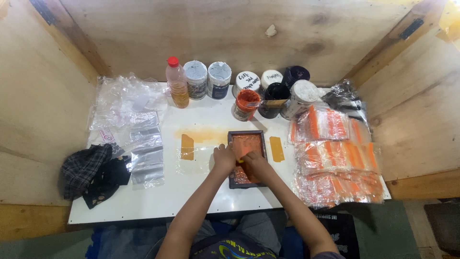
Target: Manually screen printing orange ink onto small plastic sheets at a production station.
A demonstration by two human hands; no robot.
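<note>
- Centrally, a small dark-framed printing screen (246, 158) coated in orange ink lies flat on the white tabletop (191, 201), straight before you.
- Your left hand (224, 157) presses on the frame's left edge, fingers bent over it.
- Your right hand (255, 163) rests on the mesh, clenched around a small yellow tool (241, 160) that is mostly hidden.
- Just behind: an open jar of orange ink (247, 104) among other jars.
- Right: stacked orange-printed clear bags (335, 160).
- Left: blank clear bags (146, 151), then a dark cloth (91, 175).
</note>
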